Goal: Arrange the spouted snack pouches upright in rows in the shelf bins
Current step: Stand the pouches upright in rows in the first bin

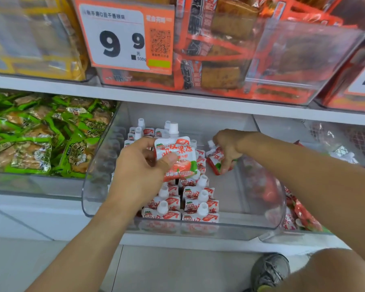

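Observation:
A clear plastic shelf bin [198, 230] holds several red-and-white spouted pouches standing upright in rows [190, 199] along its left and middle. My left hand [139, 169] is shut on one pouch [177, 154], held upright above the rows with its white spout up. My right hand [228, 148] is deeper in the bin, shut on a second pouch [216, 161] that tilts to the left. The right part of the bin floor [226, 190] is bare.
Green snack packets [40, 135] fill the bin to the left. Another clear bin [303, 220] with loose red pouches sits to the right. Orange packs [230, 49] and a price tag [122, 36] occupy the shelf above. My shoe [270, 270] is on the floor below.

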`<state>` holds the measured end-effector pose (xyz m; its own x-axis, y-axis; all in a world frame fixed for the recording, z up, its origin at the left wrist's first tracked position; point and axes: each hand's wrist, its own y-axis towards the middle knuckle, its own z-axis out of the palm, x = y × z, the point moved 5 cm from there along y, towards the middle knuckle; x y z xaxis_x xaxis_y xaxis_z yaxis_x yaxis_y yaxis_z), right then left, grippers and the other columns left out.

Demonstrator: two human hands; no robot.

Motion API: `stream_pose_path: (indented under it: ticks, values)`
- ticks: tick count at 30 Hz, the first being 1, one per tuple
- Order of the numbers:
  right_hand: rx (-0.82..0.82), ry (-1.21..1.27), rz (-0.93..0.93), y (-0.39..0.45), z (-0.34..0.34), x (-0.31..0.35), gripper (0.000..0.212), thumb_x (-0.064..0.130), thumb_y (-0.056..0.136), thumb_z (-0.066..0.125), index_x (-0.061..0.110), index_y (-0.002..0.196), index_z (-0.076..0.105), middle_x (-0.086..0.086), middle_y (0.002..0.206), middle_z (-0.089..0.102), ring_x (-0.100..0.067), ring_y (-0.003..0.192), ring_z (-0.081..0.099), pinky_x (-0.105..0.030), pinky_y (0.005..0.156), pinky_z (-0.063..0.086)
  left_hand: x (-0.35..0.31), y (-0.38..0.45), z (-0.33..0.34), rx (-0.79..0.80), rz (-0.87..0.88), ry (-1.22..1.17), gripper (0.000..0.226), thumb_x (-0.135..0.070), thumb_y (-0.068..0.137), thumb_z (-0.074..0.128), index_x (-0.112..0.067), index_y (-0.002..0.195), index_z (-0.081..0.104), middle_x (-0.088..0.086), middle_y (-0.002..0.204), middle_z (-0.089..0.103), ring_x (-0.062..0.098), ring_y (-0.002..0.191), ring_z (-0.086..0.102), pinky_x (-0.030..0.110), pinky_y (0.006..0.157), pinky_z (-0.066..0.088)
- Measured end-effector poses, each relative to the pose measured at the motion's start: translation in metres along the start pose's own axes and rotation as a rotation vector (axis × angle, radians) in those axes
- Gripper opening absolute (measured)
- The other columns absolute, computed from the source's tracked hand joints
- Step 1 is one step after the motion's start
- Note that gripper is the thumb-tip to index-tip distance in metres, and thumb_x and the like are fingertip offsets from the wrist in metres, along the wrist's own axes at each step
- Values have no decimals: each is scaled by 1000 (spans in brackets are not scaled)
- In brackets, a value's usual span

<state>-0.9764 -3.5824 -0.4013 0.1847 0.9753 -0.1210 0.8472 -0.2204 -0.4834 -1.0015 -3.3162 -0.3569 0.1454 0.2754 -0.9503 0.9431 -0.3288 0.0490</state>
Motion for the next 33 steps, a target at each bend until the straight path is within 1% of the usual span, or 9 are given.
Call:
stream_pose_path:
  ticks: [4, 7, 10, 13, 15, 17, 20, 27, 33]
  values:
    - [-84, -18, -2, -10, -6, -2, 81, 53, 45, 94, 15, 105, 54, -3, 108, 53, -21, 95, 52, -27, 76, 45, -1, 0, -6, -48, 30, 20, 16, -28, 85, 73, -27, 100, 68, -6, 82, 72, 7, 76, 68, 18, 64, 53]
    - [-192, 45, 9, -17, -13, -6, 63, 49, 58, 90, 17, 95, 50, -6, 108, 55, -26, 94, 54, -28, 70, 40, -2, 0, -10, -72, 39, 48, 16, -28, 85, 72, -26, 100, 67, -11, 82, 71, -3, 72, 65, 6, 54, 45]
    - [-285, 76, 53, -22, -26, -8, 55, 47, 71, 82, 13, 102, 51, -10, 114, 59, -28, 97, 55, -29, 72, 40, -4, 0, -13, -95, 63, 91, 18, -31, 85, 72, -29, 101, 65, -14, 83, 71, -1, 73, 66, 15, 61, 47]
    - [-436, 130, 66, -22, -40, -4, 67, 44, 81, 75, 7, 130, 49, -13, 131, 56, -32, 119, 54, -32, 92, 43, 0, 2, -18, -133, 65, 111, 19, -31, 84, 73, -29, 101, 66, -14, 83, 72, 4, 77, 68, 29, 69, 55]
    - [-482, 296, 25, -18, -44, 3, 55, 37, 85, 73, 6, 127, 54, -10, 124, 58, -28, 115, 55, -26, 90, 41, 2, 4, -19, -142, 58, 119, 19, -32, 83, 74, -29, 101, 66, -11, 82, 72, 10, 78, 69, 37, 74, 57]
    - [-382, 529, -72, -8, -37, 14, 33, 24, 85, 75, 8, 112, 65, -6, 107, 65, -20, 96, 59, -21, 78, 44, 3, 5, -20, -147, 61, 132, 20, -32, 83, 74, -29, 101, 66, -11, 84, 72, 9, 79, 69, 36, 75, 57]
    - [-167, 699, -146, 3, -23, 25, 11, 7, 87, 71, 11, 97, 71, -9, 99, 71, -18, 83, 65, -29, 74, 59, 4, 7, -22, -155, 72, 139, 21, -30, 83, 74, -27, 102, 66, -15, 88, 71, 2, 80, 66, 27, 74, 53]
    - [-52, 746, -227, 12, -15, 32, 34, 6, 94, 61, 11, 127, 61, 2, 115, 63, -13, 105, 61, -17, 78, 49, 3, 11, -23, -169, 60, 166, 20, -31, 82, 75, -26, 99, 64, -15, 85, 70, 2, 76, 65, 23, 63, 48]
    - [6, 833, -223, 12, -17, 27, 30, 6, 94, 60, 15, 122, 62, 0, 117, 68, -19, 109, 64, -32, 87, 57, 1, 9, -19, -153, 56, 177, 17, -33, 83, 74, -29, 95, 62, -18, 82, 67, -3, 73, 61, 16, 58, 41]
